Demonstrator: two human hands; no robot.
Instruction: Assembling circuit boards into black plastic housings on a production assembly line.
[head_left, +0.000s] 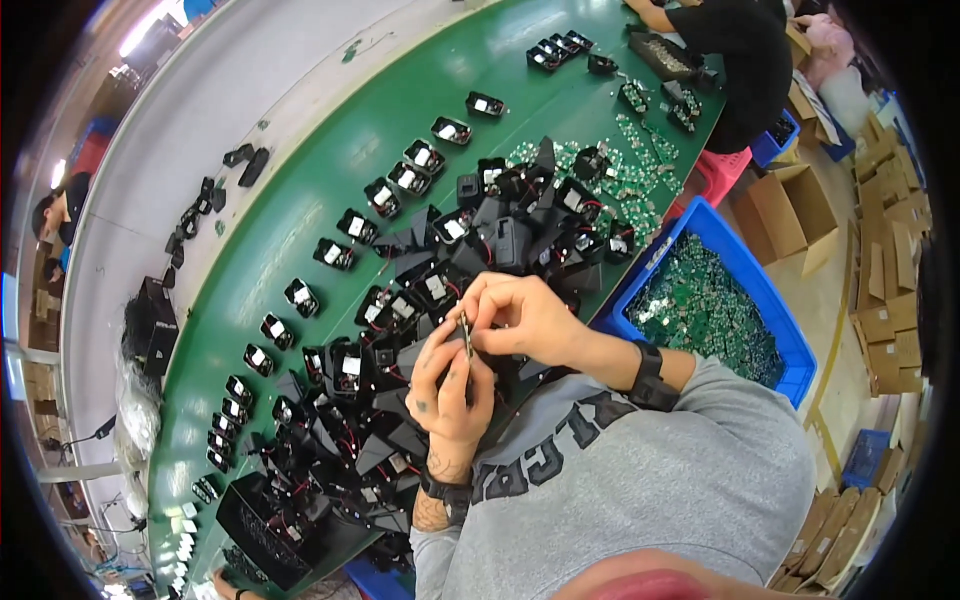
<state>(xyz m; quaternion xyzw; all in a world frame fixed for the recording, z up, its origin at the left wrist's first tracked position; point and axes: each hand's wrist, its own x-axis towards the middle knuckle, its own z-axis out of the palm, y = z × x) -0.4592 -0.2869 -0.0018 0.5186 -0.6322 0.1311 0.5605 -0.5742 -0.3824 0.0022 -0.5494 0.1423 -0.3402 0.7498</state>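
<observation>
In front of my chest both hands meet over a small circuit board (466,338), which shows nearly edge-on as a thin, dark strip. My left hand (448,392) grips it from below and the left, fingers closed along it. The thumb and fingers of my right hand (528,318) pinch it from the right side. Its faces are mostly hidden by the fingers. Just beyond and under my hands spreads a heap of black plastic housings (510,243), many with red wires and white-labelled parts inside.
Open black housings (300,297) stand in a curved row on the green table (250,210). Loose green boards (640,175) lie at the far right. Beside my right arm a blue bin (790,350) holds many boards. A black tray (255,530) sits lower left; a co-worker (745,70) is at the far end.
</observation>
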